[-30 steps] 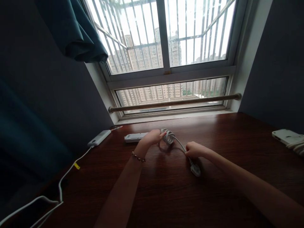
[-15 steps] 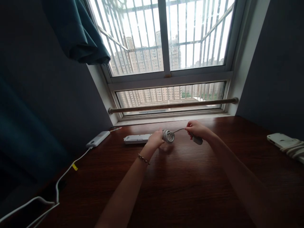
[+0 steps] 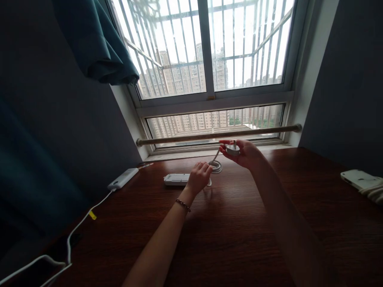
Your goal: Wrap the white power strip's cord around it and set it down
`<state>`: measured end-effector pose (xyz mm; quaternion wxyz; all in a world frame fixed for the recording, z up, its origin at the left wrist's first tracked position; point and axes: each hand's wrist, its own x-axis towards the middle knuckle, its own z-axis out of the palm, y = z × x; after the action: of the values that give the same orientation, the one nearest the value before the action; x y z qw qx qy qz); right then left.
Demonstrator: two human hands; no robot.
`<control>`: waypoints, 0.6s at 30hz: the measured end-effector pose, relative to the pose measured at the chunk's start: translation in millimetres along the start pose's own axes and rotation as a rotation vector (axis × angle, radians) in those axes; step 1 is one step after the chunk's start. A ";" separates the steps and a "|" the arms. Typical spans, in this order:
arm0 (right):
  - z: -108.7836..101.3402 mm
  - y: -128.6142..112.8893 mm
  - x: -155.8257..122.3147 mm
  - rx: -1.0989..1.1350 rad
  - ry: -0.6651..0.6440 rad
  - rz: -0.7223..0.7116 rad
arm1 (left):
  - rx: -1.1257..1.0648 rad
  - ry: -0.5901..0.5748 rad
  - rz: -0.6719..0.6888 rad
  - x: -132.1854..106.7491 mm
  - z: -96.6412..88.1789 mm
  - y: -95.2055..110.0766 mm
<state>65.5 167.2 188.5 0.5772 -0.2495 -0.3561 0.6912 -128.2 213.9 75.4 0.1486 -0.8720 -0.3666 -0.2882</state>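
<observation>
One wide, shiny, red-brown wooden table top (image 3: 227,243) lay below a big grey-framed glass window (image 3: 209,71) with bars outside; a dark teal cloth curtain (image 3: 101,56) hung by its left side; a long white plastic power strip (image 3: 176,180) lay flat on the wood, its near end partly behind the left hand (image 3: 200,176); that hand was bent round, its fingers pinching the pale cord (image 3: 216,167) beside its round loops; the right hand (image 3: 243,154) was turned palm up over the far part of the table, fingers curled around a small, round, white plug (image 3: 232,150), prongs pointing up.
</observation>
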 end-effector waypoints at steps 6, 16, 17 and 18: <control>-2.5 15.7 7.4 -0.130 -0.184 -0.274 | -0.291 0.143 -0.284 8.8 -4.5 -8.7; -10.9 38.1 35.2 -0.240 0.101 -0.557 | -1.097 0.172 -0.512 19.7 -4.7 -32.9; -11.8 39.3 36.7 -0.244 0.122 -0.547 | -1.151 0.170 -0.525 19.9 -5.3 -33.0; -13.1 40.6 38.1 -0.263 0.141 -0.544 | -1.201 0.163 -0.535 19.9 -6.5 -32.7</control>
<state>42.2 203.8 151.3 0.7271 -0.2648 -0.4553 0.4404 -143.3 244.3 94.2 -0.4127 -0.6576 -0.3339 -0.5345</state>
